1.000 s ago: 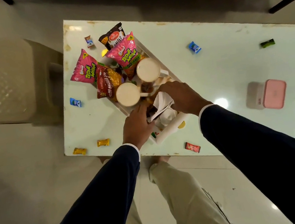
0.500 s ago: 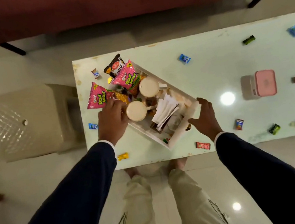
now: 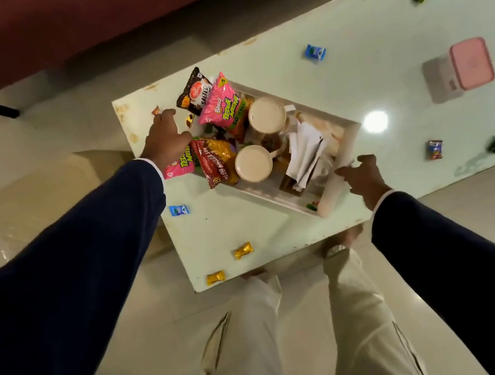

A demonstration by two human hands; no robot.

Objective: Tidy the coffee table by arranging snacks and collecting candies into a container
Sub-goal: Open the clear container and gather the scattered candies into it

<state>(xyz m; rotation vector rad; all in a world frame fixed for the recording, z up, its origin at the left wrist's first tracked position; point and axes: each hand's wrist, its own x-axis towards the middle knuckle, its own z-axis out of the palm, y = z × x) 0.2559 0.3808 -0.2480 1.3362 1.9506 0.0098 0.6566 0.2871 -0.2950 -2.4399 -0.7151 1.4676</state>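
Snack packets point(image 3: 218, 106) sit in the tray point(image 3: 348, 141), candies point(image 3: 315, 52) lie scattered, pink-lidded container point(image 3: 458, 70) unfilled; left hand point(image 3: 166, 138) loosely curled over the packets, right hand point(image 3: 362, 176) grips the tray's corner.

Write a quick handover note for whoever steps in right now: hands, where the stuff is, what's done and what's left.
Left hand reaches over the table's far-left corner toward a small candy; whether it holds anything is unclear.
Right hand holds the white tray by its near-right end.
Tray holds snack packets, two cups and napkins.
Pink-lidded container stands closed to the right.
Done: snacks gathered at the tray.
Left: candies, such as the gold ones, lie scattered on the table.
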